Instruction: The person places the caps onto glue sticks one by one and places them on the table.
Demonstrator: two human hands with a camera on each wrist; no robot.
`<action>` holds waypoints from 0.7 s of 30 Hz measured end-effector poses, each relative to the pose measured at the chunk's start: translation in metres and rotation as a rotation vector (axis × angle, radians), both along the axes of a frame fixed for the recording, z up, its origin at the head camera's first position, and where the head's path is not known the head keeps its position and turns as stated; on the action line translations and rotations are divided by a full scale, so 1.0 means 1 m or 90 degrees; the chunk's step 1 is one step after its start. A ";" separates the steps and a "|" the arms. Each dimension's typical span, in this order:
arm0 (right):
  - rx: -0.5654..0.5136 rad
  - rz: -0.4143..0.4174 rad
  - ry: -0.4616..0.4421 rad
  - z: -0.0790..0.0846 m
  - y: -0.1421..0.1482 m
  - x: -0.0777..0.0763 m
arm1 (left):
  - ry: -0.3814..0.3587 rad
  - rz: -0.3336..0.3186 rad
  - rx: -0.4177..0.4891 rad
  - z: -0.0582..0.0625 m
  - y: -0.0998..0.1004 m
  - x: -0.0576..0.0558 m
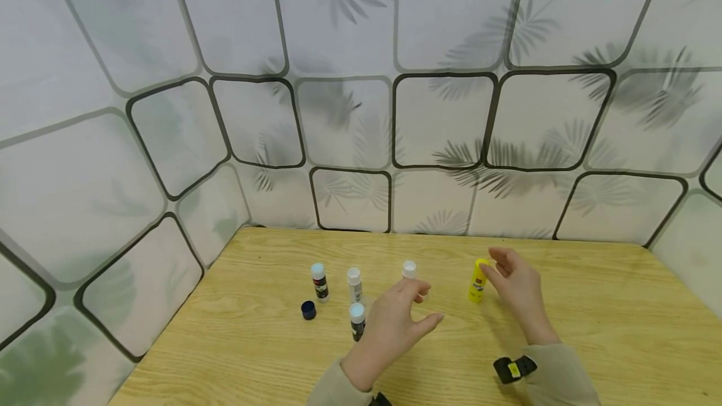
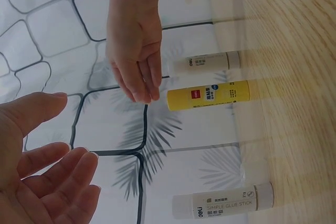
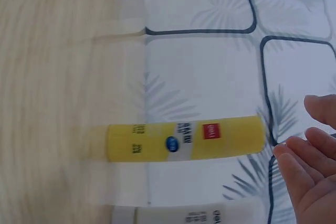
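While the yellow glue stick [image 1: 477, 283] stands inside table edges [image 1: 440, 239], both grips [image 1: 390, 317] [image 1: 517, 287] are spread.

A passage is offered between the left hand [image 1: 395, 318] and the yellow glue stick [image 1: 477, 284]; that stick's right side is obstructed by the right hand [image 1: 517, 290], just beside it; movement leftward is hindered by three upright pale-topped sticks [image 1: 354, 282] and a dark blue cap [image 1: 308, 310]; the back is closed by the patterned backdrop [image 1: 350, 199].
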State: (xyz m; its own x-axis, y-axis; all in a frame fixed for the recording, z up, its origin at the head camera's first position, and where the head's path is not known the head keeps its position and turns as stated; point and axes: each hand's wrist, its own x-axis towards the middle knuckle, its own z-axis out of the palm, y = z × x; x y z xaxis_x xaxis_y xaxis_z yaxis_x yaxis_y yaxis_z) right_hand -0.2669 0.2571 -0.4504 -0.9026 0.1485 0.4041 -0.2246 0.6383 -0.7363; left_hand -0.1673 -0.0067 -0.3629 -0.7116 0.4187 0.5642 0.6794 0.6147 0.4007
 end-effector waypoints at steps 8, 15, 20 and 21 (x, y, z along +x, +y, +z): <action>0.047 -0.016 0.077 -0.032 0.011 -0.025 | -0.009 0.001 -0.005 0.000 -0.002 0.000; 0.021 0.055 0.081 -0.007 -0.002 -0.007 | -0.011 0.001 -0.004 0.000 -0.003 0.000; 0.060 0.029 0.102 -0.020 0.003 -0.015 | -0.003 0.006 -0.011 -0.001 -0.003 -0.001; 0.072 0.019 0.098 -0.010 -0.003 -0.008 | -0.001 0.007 -0.012 -0.001 -0.002 -0.001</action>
